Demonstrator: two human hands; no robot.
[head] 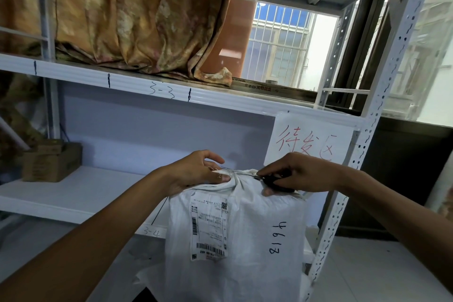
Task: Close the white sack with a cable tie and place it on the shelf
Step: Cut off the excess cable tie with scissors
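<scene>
The white woven sack stands upright in front of the white shelf. It carries a shipping label and a handwritten black number. Its top is gathered into a tight neck. My left hand pinches the bunched mouth just left of that neck. My right hand grips black-handled scissors, whose thin blades reach left across the neck toward my left fingers. The cable tie itself cannot be made out among the folds and blades.
A brown cardboard box sits at the left end of the lower shelf board. A paper sign with red characters hangs from the rack post at the right. Patterned curtain fabric lies on the upper board, before a barred window.
</scene>
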